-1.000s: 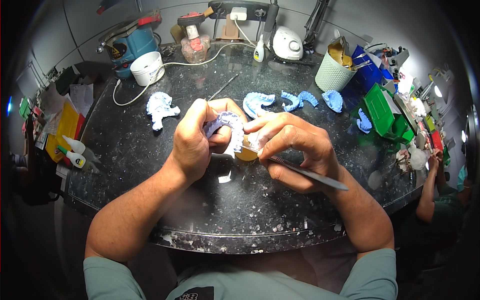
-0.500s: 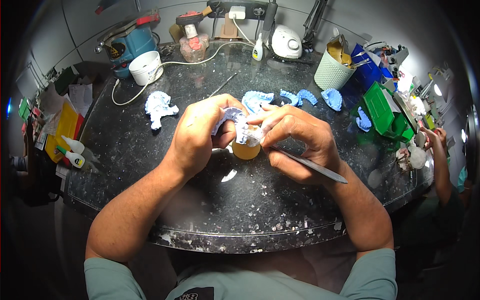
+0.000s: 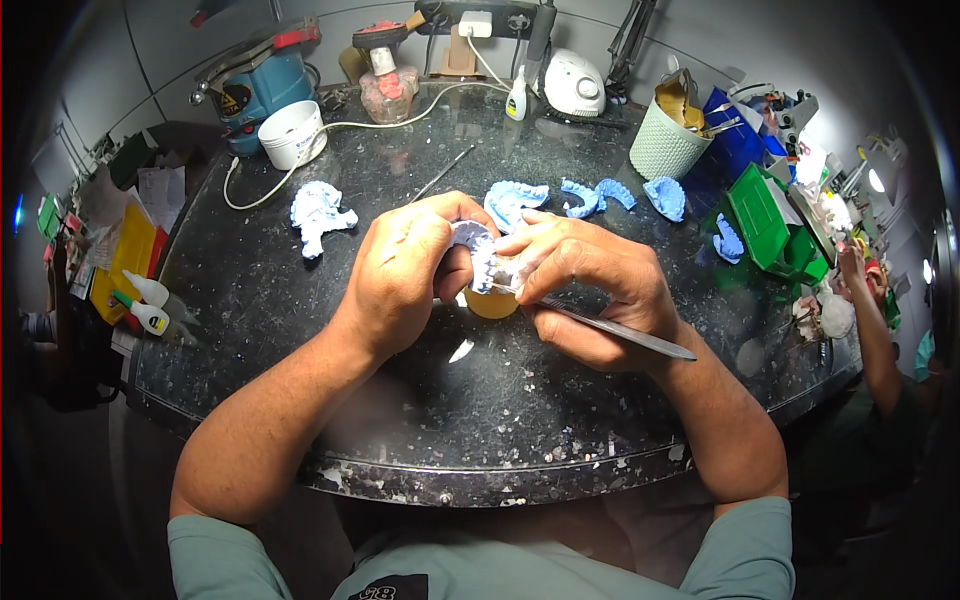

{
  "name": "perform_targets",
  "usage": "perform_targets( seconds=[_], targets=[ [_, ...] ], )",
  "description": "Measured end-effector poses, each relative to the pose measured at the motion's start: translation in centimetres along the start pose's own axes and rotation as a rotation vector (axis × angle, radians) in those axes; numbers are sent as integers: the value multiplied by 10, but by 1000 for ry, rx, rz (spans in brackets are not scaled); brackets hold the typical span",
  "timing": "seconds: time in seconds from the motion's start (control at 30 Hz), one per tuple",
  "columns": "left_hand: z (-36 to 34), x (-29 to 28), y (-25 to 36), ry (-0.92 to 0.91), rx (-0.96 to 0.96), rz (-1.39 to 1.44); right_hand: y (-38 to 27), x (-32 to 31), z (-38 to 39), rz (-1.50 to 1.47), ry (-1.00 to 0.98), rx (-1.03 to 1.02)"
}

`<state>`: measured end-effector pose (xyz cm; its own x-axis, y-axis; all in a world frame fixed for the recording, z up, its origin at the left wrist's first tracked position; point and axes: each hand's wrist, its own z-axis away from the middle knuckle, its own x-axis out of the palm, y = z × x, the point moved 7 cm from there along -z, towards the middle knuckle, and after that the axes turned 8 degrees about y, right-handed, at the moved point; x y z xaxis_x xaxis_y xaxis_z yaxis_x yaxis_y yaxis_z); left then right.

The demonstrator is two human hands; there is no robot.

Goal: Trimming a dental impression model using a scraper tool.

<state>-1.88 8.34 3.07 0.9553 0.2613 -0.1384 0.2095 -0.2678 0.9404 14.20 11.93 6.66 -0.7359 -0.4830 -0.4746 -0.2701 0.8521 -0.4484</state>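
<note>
My left hand [image 3: 400, 268] is closed round a pale blue-grey dental cast [image 3: 482, 266], with its tooth row turned to the right. Against the cast's right side, the fingertips of my right hand [image 3: 605, 280] press together over a small whitish piece that they partly hide. The same hand grips a flat metal spatula [image 3: 640, 340], its wide end pointing to the lower right and its other end hidden by the fingers. Just under the cast is a round yellow object [image 3: 492, 304], partly covered. A thin white sliver [image 3: 461, 351] lies on the table nearer to me.
Blue moulded dental pieces [image 3: 320, 220] lie beyond my hands, several more [image 3: 515, 203] to the right. A thin metal instrument [image 3: 443, 172] lies behind my left hand. Around the black table [image 3: 480, 420] stand a white tub [image 3: 293, 137], glue bottle [image 3: 516, 97], pale green bin [image 3: 668, 140] and green box [image 3: 765, 215]. Another person's arm [image 3: 872, 320] shows far right.
My left hand has tilted the cast slightly, so its tooth row shows more. My right hand has shifted a little, still at the cast's side. The other person's hand at far right has moved.
</note>
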Motion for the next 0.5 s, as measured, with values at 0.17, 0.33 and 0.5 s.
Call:
perform_targets(
  seconds=[0.17, 0.33, 0.5],
  targets=[
    [1, 1, 2, -4, 38, -31, 2, 1, 1, -4, 41, 30],
    [4, 2, 0, -16, 33, -58, -1, 1, 0, 20, -18, -5],
    [7, 3, 6, -9, 58, -75, -2, 3, -1, 24, 22, 1]
  ],
)
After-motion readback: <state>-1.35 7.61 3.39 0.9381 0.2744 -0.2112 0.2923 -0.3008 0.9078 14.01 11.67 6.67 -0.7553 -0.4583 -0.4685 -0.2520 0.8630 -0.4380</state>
